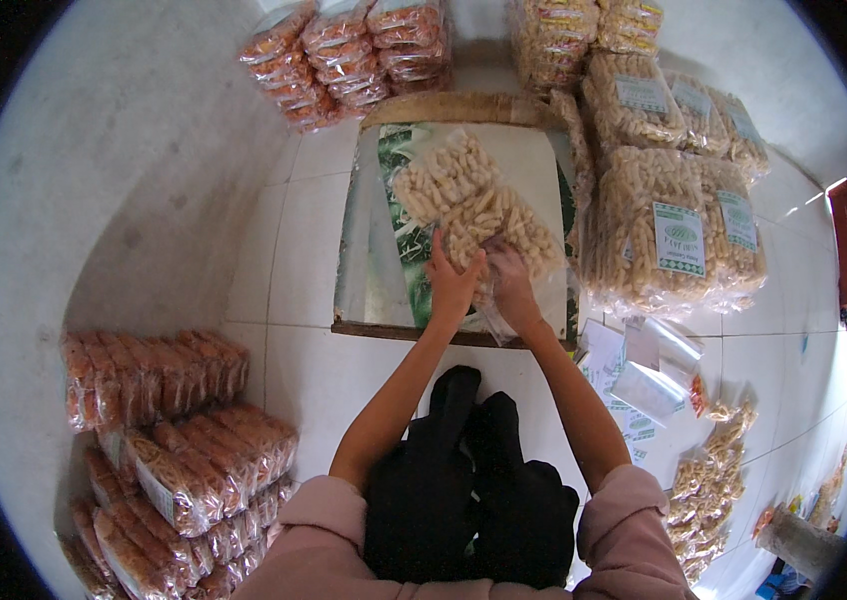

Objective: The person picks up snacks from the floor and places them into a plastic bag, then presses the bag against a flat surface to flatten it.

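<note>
Two clear bags of pale, finger-shaped snacks lie on a low board-topped table in front of me. The farther snack bag (pixel 449 175) rests flat and touches the nearer snack bag (pixel 509 225). My left hand (pixel 454 280) lies against the near left corner of the nearer bag, its thumb and forefinger spread apart. Beside it, my right hand (pixel 513 290) is closed on that bag's loose near end, with clear plastic partly veiling the fingers. The plastic hangs toward the table's front edge. My fingertips are partly hidden.
The low table (pixel 374 285) stands on white floor tiles. Large packs of pale snacks (pixel 634 220) are stacked at its right, orange-brown packs (pixel 329 60) behind, and reddish-brown packs (pixel 199 465) at left. Printed sheets and clear plastic sleeves (pixel 656 390) lie near right, beside loose snacks (pixel 709 490).
</note>
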Available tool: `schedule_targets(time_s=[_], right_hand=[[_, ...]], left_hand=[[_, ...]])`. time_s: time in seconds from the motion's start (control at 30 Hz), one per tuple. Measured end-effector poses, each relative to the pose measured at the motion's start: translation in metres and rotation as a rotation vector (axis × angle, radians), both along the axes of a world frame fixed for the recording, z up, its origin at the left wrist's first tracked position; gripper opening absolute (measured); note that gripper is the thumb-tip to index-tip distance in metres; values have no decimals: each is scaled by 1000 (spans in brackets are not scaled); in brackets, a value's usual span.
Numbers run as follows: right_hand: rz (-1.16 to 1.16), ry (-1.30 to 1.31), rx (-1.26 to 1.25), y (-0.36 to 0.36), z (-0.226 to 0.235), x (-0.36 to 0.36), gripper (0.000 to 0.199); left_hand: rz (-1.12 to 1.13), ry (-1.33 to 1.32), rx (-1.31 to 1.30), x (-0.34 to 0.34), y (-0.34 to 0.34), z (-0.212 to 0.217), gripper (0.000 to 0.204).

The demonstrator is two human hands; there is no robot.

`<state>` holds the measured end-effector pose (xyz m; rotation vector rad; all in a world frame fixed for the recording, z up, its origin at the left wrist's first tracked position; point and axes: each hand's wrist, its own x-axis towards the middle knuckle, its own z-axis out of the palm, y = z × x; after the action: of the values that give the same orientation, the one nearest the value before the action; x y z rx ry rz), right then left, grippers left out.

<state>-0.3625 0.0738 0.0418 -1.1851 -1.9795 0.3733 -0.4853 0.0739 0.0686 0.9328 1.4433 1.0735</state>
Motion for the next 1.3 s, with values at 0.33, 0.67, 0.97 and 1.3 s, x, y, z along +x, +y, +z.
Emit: schedule_targets(time_s=[0.33, 0.67, 0.97, 1.3], right_hand=[[51, 140, -80, 9, -10, -7, 53], [-47, 837, -445, -2, -10, -26, 45], [-286, 181, -246, -77, 29, 14, 36], [-627, 695, -242, -51, 23, 8, 45]], left_hand=[[-37, 402, 147, -12, -6, 0, 88], [103, 410, 199, -1, 4, 3, 86], [117, 407, 90, 5, 4, 17, 84], [-285, 1282, 855, 6, 42, 45, 58]])
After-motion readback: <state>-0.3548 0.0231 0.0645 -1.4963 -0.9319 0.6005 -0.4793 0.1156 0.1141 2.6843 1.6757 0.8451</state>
